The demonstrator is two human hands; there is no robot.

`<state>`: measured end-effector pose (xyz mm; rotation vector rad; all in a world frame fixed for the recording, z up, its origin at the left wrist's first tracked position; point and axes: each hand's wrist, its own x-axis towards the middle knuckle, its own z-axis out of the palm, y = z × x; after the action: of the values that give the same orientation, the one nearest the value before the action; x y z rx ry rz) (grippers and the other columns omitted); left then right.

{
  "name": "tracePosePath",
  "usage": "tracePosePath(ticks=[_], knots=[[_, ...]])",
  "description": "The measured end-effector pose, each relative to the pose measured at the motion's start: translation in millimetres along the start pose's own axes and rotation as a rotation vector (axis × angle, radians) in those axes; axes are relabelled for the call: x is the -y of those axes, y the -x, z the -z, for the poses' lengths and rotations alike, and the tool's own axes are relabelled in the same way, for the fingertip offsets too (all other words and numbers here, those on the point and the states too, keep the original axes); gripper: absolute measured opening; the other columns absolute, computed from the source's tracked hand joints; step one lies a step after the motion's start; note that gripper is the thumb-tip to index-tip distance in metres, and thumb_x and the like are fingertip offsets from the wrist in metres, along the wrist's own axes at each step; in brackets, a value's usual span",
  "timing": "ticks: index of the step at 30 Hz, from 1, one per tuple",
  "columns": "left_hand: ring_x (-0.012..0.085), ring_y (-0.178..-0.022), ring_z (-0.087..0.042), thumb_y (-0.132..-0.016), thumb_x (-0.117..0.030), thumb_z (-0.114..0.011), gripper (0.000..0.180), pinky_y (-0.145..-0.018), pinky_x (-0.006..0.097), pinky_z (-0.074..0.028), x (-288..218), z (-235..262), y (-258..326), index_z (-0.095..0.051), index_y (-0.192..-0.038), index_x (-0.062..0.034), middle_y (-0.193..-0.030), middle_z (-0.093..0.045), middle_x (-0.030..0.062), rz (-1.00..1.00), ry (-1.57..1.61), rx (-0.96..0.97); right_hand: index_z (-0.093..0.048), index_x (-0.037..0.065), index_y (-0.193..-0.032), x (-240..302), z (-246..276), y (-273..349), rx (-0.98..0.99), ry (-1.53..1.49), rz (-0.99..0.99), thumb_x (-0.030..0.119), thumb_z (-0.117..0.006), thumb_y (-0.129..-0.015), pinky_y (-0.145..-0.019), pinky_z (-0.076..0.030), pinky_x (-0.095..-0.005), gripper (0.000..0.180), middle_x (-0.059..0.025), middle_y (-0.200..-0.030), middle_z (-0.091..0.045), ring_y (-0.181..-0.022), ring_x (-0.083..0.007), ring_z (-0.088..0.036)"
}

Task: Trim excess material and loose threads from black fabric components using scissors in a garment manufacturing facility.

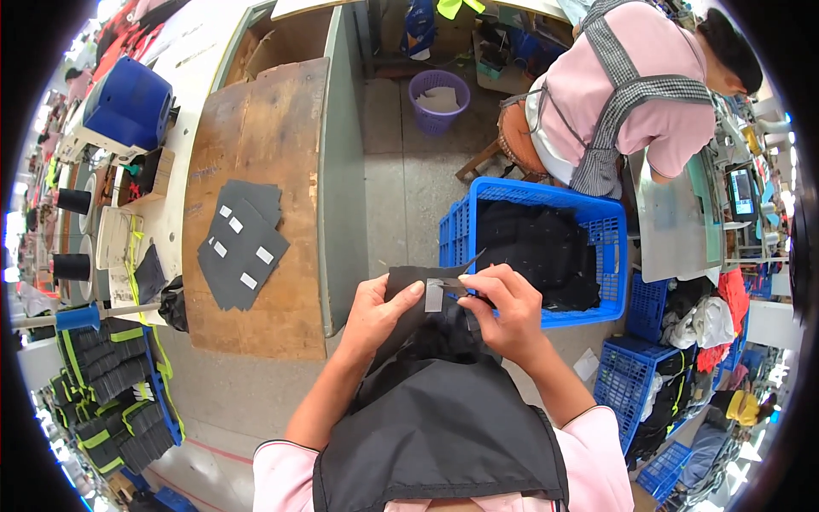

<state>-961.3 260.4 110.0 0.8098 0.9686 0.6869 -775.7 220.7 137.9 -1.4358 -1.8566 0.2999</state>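
In front of my black apron, my left hand (380, 312) grips a dark grey fabric piece (408, 278), thumb on top beside a small pale label (434, 296). My right hand (507, 309) is closed in a pinch at the label's right side. From its fingers a small dark pointed tool, apparently thread snips (454, 287), reaches over the label's upper edge; the palm hides the rest. A corner of the fabric sticks up to the right. On the wooden board (256, 128) at left lie several similar dark pieces (243, 243) with white labels.
A blue crate (537, 321) of black fabric stands just beyond my right hand. A co-worker (631, 77) sits at the far right by a machine table (674, 222). A purple bin (438, 119) stands ahead. Stacked dark bundles (111, 384) hang left; more crates (627, 384) stand right.
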Motion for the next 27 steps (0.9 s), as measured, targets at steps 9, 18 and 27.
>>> tracePosePath(ticks=[9,18,27], knots=[[0.0063,-0.069,-0.055,-0.085,-0.015,-0.061,0.019,-0.062,0.022,-0.046,-3,3,0,-0.063,-0.094,0.0012,-0.081,-0.063,0.0019,0.009,-0.009,-0.002,-0.062,0.007,-0.087,3,-2,1,0.035,0.039,-0.028,0.004,-0.071,-0.064,-0.052,-0.042,-0.0313,0.024,-0.0066,-0.076,-0.059,-0.059,-0.0226,-0.054],[0.0064,-0.069,-0.056,-0.085,-0.015,-0.061,0.019,-0.062,0.022,-0.046,-4,8,-5,-0.063,-0.095,0.0014,-0.082,-0.064,0.0028,0.029,0.041,0.005,-0.060,0.008,-0.091,3,-17,2,-0.029,-0.018,-0.085,0.007,-0.069,-0.069,-0.049,-0.039,-0.0319,0.024,-0.0041,-0.076,-0.056,-0.055,-0.0225,-0.050],[0.0072,-0.070,-0.057,-0.085,-0.016,-0.061,0.020,-0.063,0.022,-0.047,-4,14,-11,-0.062,-0.096,0.0015,-0.083,-0.064,0.0037,0.054,0.052,-0.006,-0.059,0.006,-0.095,-2,-25,-1,-0.030,-0.022,-0.169,0.005,-0.069,-0.069,-0.052,-0.043,-0.0314,0.028,-0.0072,-0.077,-0.055,-0.060,-0.0238,-0.054]])
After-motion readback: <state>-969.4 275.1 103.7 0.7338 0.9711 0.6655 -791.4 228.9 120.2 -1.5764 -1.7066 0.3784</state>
